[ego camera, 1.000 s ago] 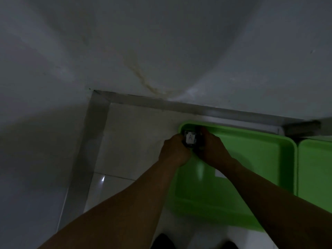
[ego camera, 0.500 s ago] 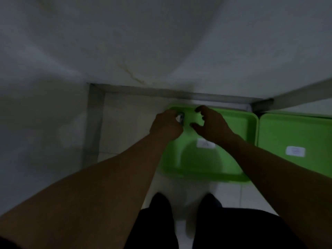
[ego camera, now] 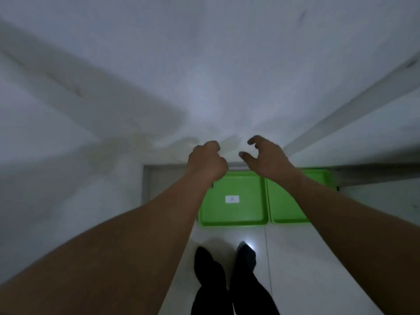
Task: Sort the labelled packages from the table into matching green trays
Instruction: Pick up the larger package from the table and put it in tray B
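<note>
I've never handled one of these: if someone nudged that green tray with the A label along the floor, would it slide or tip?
The green tray would probably slide rather than tip: it sits flat and low on glossy floor tiles. It looks like thin moulded plastic, so likely light and slightly flexible. Its raised rim should give a fair grip.

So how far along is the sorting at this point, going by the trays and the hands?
Done: hard to tell. Apart from its white label, the tray marked A shows bare green, though the left forearm hides its near-left corner. In hand: nothing visible; the left hand is curled, the right hand open and empty. Left: the second green tray also shows no package; the table is out of view.
</note>
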